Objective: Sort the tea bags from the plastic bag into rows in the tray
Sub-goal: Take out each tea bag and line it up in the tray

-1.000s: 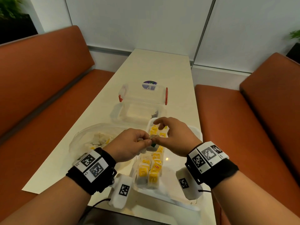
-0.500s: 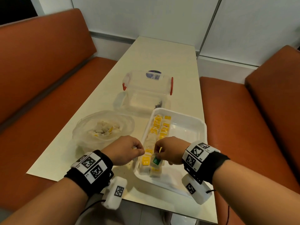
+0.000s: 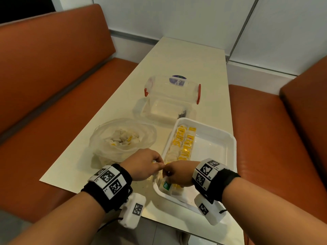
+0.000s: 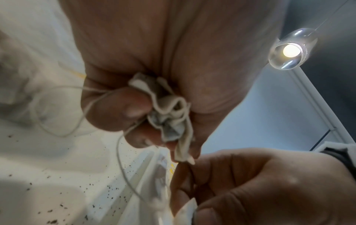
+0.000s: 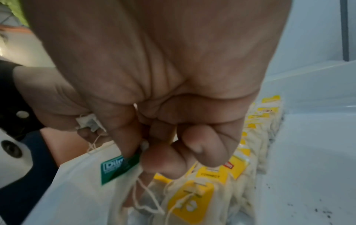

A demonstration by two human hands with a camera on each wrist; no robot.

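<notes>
Left hand [image 3: 143, 167] fisted round crumpled tea bag [image 4: 169, 115], right hand [image 3: 178, 174] pinching green tag [image 5: 119, 166]

Green tag [image 5: 119, 168] lower left of the right wrist view: white letters "Dilm", the rest hidden under the right hand's [image 5: 154, 85] fingers. Same tag [image 3: 166, 186] at lower centre of the head view, letters "Dil" barely legible.

Yellow tag [image 5: 212, 175] lower centre of the right wrist view: dark word "CONNECT". Red mark on the next yellow tag [image 5: 236, 165], unreadable.

Round dark blue sticker [image 3: 177, 81] on the clear box [image 3: 171, 103], upper centre of the head view: letters "Clay", rest cut off.

Square black-and-white coded markers on both wristbands [image 3: 109, 181] [image 3: 207, 171]; tiny figures beside them, too small to read.
</notes>
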